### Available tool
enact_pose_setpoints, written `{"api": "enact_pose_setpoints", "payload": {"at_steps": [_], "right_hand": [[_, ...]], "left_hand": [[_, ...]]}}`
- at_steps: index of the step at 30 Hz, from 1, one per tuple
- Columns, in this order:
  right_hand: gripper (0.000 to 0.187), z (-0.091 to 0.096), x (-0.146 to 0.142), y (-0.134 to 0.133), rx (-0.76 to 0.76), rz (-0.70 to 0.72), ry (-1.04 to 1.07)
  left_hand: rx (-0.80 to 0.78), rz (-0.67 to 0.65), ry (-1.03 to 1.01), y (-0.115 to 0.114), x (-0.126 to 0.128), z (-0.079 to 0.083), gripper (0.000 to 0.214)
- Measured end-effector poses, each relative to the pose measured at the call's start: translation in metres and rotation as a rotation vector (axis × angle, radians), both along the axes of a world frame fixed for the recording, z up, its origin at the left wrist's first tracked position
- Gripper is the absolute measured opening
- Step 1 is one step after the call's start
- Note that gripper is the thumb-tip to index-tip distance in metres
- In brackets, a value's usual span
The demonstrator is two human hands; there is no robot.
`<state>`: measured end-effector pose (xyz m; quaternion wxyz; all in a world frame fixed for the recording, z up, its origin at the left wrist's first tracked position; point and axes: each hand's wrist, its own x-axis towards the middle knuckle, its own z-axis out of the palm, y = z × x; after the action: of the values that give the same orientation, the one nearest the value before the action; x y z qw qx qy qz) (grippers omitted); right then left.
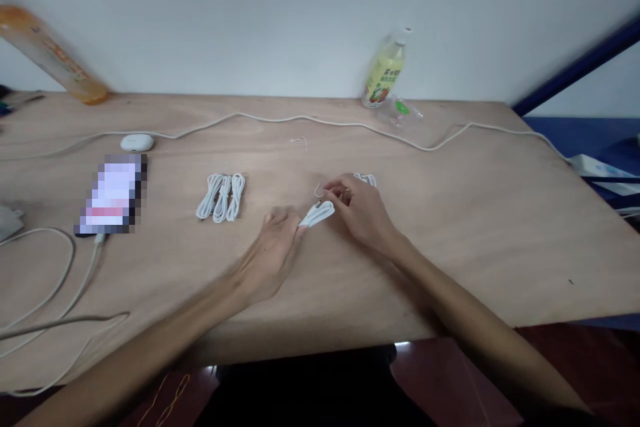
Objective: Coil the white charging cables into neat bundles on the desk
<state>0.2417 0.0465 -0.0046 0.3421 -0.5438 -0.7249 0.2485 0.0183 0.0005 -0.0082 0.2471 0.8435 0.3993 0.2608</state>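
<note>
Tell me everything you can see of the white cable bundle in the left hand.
The white cable bundle is a slim coil of thin, smooth, plastic-looking cord, folded into long narrow loops. It slants, its rounded loop end pointing away and to the right. The left hand grips its near end, hiding that part. The right hand is close beside the loop end, with a thin white strand at its fingertips. Whether the bundle touches the table is unclear.

Yellow bottle [384, 73] beside clear wrapper [400, 117], near wall [240, 33]; orange bottle [55, 57] far left; white case [137, 142] just beyond phone [113, 190].
</note>
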Motion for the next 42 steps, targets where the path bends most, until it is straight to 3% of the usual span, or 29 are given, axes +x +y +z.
{"api": "enact_pose_setpoints", "payload": {"at_steps": [3,7,11,14,18,21,31,42], "right_hand": [[0.008,-0.003,-0.005,0.003,0.008,0.027,-0.158],[0.015,-0.004,-0.012,0.008,0.016,0.051,-0.406],[0.018,-0.004,-0.014,0.011,0.015,0.079,-0.501],[0.018,-0.004,-0.016,0.001,0.072,0.103,-0.461],[0.01,0.0,-0.024,-0.025,0.425,0.202,-0.047],[0.013,0.004,-0.032,-0.039,0.518,0.264,0.115],[0.014,0.002,-0.039,-0.041,0.559,0.223,0.115],[0.009,-0.004,-0.039,-0.042,0.48,0.196,0.207]], "left_hand": [[-0.031,0.069,-0.074,0.001,0.001,0.003,0.028],[-0.093,0.167,-0.141,0.002,0.001,0.01,0.027],[-0.174,0.219,-0.189,0.002,0.0,0.014,0.028],[-0.244,0.232,-0.227,0.001,-0.001,0.015,0.03],[-0.318,0.235,-0.332,0.003,-0.002,0.014,0.033],[-0.361,0.232,-0.421,0.003,-0.001,0.013,0.037],[-0.42,0.18,-0.505,0.001,0.003,0.015,0.042],[-0.48,0.086,-0.506,-0.007,0.003,0.016,0.035]]}}
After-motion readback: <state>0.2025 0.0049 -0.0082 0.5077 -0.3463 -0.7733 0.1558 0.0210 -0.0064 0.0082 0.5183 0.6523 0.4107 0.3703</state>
